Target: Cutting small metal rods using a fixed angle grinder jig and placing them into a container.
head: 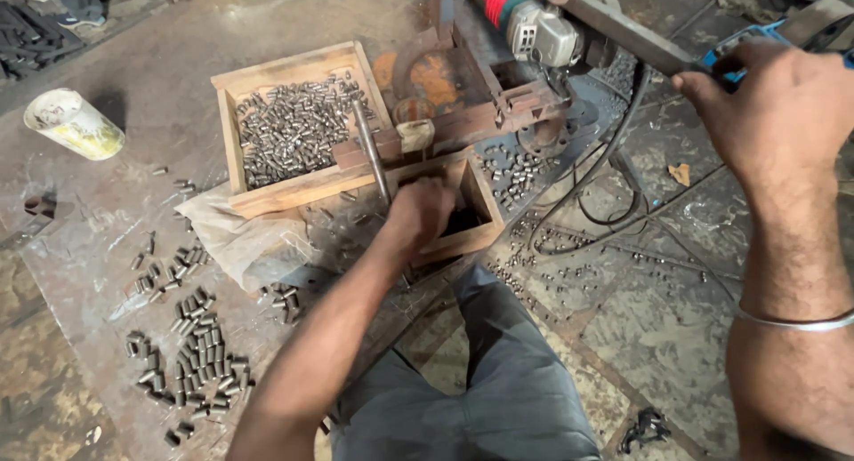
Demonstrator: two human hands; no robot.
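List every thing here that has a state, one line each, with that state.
left hand: closed around the metal rod
right hand: gripping the lever handle
wooden tray: filled with cut metal pieces
small wooden box: open, contents hidden
paint can: tipped on its side

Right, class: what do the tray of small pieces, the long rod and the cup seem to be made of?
Tray: bare wood, pale grain, unpainted. Small pieces: likely steel, grey with dull shine. Rod, gripped by the left hand: metal, grey and smooth. Cup: perhaps plastic or paper, white, stained yellow.
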